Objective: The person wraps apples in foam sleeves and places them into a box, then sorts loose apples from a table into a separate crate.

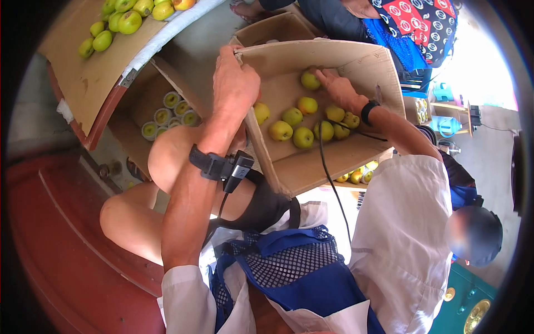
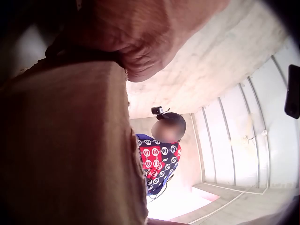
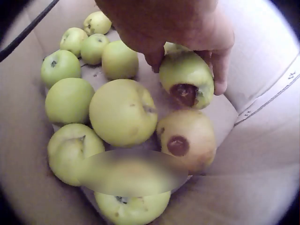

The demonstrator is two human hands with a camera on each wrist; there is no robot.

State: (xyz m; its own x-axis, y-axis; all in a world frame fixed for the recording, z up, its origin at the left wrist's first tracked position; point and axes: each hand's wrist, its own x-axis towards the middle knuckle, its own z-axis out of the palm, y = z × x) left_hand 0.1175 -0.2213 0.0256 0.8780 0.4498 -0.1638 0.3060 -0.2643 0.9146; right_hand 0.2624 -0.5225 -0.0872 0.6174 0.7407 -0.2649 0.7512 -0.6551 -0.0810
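nine apples (image 1: 292, 117) in box (image 1: 311, 167) | right fingers (image 3: 220, 70) grip one | left fingers (image 1: 236, 83) grip box

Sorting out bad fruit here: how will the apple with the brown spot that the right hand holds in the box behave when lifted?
The apple looks round and smooth, so it would probably roll if let go on the tilted cardboard box. Its dark sunken spot suggests soft flesh there, likely to bruise or break under pressure. The right hand pinches it easily, so it seems light.

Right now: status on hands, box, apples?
Left hand grips box rim. Right hand holds bruised apple inside. Loose apples crowd it.
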